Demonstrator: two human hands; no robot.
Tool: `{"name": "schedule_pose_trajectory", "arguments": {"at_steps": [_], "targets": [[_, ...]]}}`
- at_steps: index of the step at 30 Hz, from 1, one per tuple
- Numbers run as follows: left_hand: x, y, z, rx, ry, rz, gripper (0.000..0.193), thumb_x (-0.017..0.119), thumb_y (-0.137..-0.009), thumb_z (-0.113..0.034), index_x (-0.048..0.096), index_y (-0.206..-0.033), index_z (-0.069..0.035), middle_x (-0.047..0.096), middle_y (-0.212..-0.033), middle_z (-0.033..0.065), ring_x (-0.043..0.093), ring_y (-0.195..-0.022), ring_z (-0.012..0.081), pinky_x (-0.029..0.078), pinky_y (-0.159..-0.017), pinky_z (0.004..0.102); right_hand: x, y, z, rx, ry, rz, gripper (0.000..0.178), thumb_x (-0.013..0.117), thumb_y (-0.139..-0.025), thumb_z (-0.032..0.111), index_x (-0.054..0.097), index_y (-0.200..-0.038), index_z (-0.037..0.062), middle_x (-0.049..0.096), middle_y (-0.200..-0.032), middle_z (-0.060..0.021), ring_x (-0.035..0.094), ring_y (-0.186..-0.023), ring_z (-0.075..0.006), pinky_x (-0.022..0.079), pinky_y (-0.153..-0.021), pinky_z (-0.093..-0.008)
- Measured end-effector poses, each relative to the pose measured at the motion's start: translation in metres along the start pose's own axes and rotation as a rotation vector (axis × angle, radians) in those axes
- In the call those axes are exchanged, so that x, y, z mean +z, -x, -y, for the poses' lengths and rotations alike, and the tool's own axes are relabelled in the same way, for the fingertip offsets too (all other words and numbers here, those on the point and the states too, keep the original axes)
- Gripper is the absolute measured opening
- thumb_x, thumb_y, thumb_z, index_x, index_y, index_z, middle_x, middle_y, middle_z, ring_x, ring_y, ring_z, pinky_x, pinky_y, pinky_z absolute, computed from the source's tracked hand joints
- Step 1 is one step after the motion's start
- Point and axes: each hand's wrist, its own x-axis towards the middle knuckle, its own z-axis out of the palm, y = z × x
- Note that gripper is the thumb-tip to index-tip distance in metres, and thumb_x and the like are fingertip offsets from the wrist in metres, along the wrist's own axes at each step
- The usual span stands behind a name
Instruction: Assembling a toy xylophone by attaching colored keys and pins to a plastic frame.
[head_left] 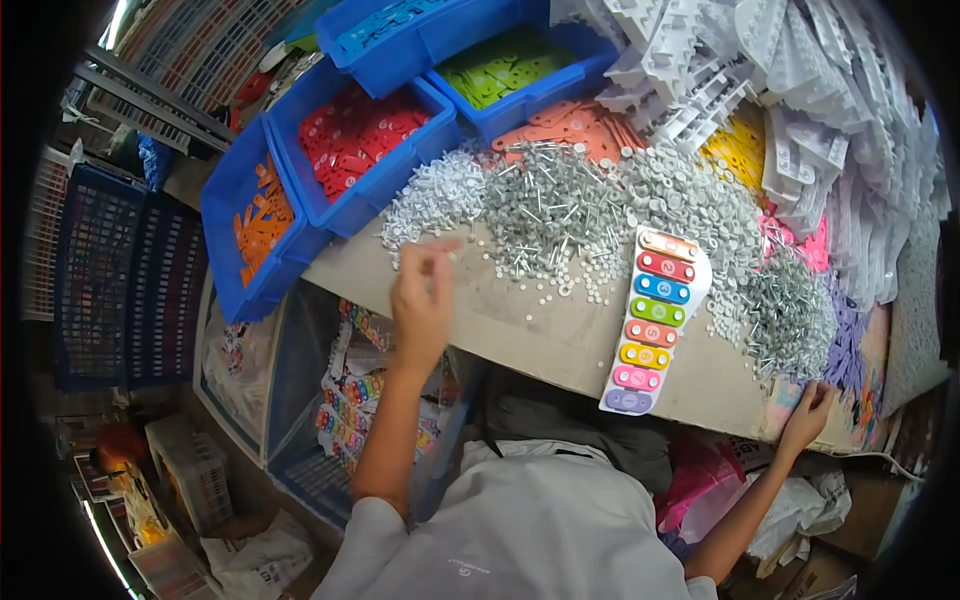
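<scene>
A toy xylophone lies on the worktable between my hands, its several coloured bars fixed on a white plastic base. My left hand is raised at the table's front left edge, below a heap of small white plastic pieces; motion smears its fingers, so I cannot tell whether they hold anything. At the far right, my right hand is at the table edge with thumb and fingers closed together. It is just below a pile of metal pins and purple bars. Whatever is between those fingers is too small to make out.
Blue bins hold orange bars, red bars and green bars. More metal pins and grey-white caps are heaped mid-table. White xylophone bases are stacked at the back right. A crate of finished xylophones stands below left.
</scene>
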Motion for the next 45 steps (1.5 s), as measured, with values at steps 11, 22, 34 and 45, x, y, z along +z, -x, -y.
{"name": "schedule_pose_trajectory", "arguments": {"at_steps": [11, 22, 34, 45], "targets": [[0.044, 0.068, -0.073, -0.148, 0.453, 0.574, 0.008, 0.067, -0.098, -0.005, 0.064, -0.104, 0.0, 0.062, -0.078, 0.0005, 0.051, -0.066, 0.0034, 0.042, -0.06, 0.0208, 0.0, 0.077, 0.113, -0.185, -0.817, -0.435, 0.007, 0.065, -0.102, 0.007, 0.061, -0.102, 0.0011, 0.067, -0.092, -0.0069, 0.057, -0.074, -0.0103, 0.048, -0.065, -0.025], [0.063, 0.09, -0.077, -0.78, 0.991, 0.888, 0.013, 0.067, -0.096, 0.0, 0.068, -0.109, 0.005, 0.072, -0.084, 0.013, 0.066, -0.065, 0.0106, 0.049, -0.05, 0.0199, 0.006, 0.185, 0.226, -0.529, -0.879, 0.368, 0.022, 0.073, -0.081, -0.013, 0.061, -0.093, 0.0015, 0.069, -0.098, -0.0117, 0.064, -0.093, -0.026, 0.052, -0.083, -0.0343], [0.073, 0.096, -0.077, -0.323, 0.416, 0.845, 0.043, 0.071, -0.098, -0.015, 0.051, -0.133, 0.0, 0.069, -0.078, 0.005, 0.061, -0.061, 0.0076, 0.046, -0.053, 0.0224, 0.013, 0.184, 0.227, -0.954, -0.575, 0.252, 0.029, 0.081, -0.072, -0.006, 0.061, -0.091, 0.004, 0.067, -0.099, -0.0114, 0.059, -0.09, -0.033, 0.051, -0.077, -0.0402], [0.084, 0.102, -0.085, -0.491, 0.53, 0.879, 0.041, 0.068, -0.097, -0.025, 0.049, -0.123, 0.001, 0.062, -0.069, 0.0131, 0.06, -0.057, 0.0223, 0.044, -0.054, 0.039, -0.007, 0.173, 0.234, 0.271, -0.812, 1.133, 0.022, 0.063, -0.101, 0.018, 0.049, -0.113, 0.0068, 0.062, -0.067, -0.0042, 0.054, -0.044, -0.0099, 0.035, -0.038, -0.0201]]}}
